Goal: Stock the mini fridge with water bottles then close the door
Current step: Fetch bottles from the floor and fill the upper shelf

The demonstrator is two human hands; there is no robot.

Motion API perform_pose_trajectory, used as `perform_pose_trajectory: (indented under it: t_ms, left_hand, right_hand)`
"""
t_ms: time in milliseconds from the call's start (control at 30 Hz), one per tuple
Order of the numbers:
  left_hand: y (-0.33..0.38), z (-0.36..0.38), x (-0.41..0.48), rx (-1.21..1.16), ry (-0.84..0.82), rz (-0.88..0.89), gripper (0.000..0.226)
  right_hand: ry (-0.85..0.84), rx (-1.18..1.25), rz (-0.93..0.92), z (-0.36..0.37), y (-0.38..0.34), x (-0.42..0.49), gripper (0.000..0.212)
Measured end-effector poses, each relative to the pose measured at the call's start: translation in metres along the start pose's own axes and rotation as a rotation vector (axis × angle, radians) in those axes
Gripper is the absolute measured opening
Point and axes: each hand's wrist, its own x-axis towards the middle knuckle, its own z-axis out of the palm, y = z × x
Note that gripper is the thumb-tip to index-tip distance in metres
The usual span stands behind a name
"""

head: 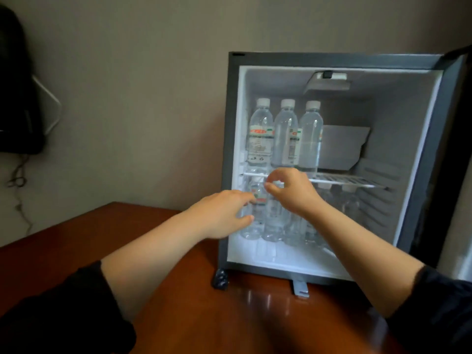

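Note:
The mini fridge stands on a wooden table with its door swung open to the right. Three clear water bottles stand on the wire shelf. Several more bottles stand in the lower compartment, partly hidden by my hands. My left hand reaches in at the lower left, fingers and thumb spread at the side of the leftmost lower bottle. My right hand is curled just under the shelf, its thumb and forefinger pinching the top of a lower bottle.
The reddish-brown table extends in front and to the left of the fridge. A black device with a white cable hangs on the wall at far left. A metal hinge bracket sticks out below the fridge front.

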Motion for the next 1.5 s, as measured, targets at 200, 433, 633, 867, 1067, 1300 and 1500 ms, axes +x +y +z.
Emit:
perform_pose_trajectory:
  t_ms: [200, 433, 633, 867, 1067, 1300, 1500]
  left_hand:
    - [-0.036, -0.014, -0.093, -0.147, 0.009, -0.209, 0.026]
    - [-0.087, -0.023, -0.21, -0.027, -0.046, -0.479, 0.026]
    - [-0.123, -0.024, -0.318, -0.001, -0.107, -0.732, 0.028]
    - [-0.145, 0.013, -0.435, -0.04, -0.119, -0.99, 0.024]
    - [-0.159, 0.063, -0.524, -0.158, -0.09, -1.257, 0.028]
    - [-0.174, 0.141, -0.607, -0.319, 0.001, -1.547, 0.031]
    - [-0.177, 0.229, -0.664, -0.503, 0.072, -1.897, 0.04]
  right_hand:
    - [-0.389, 0.066, -0.207, 0.039, -0.072, -0.042, 0.016]
    - [-0.726, 0.089, -0.459, 0.111, -0.158, -0.092, 0.014]
    - [-0.969, 0.149, -0.592, 0.182, -0.227, -0.133, 0.02]
    - [-1.184, 0.239, -0.665, 0.259, -0.297, -0.193, 0.021]
    - [-1.367, 0.358, -0.651, 0.325, -0.337, -0.266, 0.02]
    - [-1.588, 0.409, -0.586, 0.402, -0.355, -0.34, 0.019]
    - [-1.72, 0.377, -0.447, 0.468, -0.342, -0.396, 0.017]
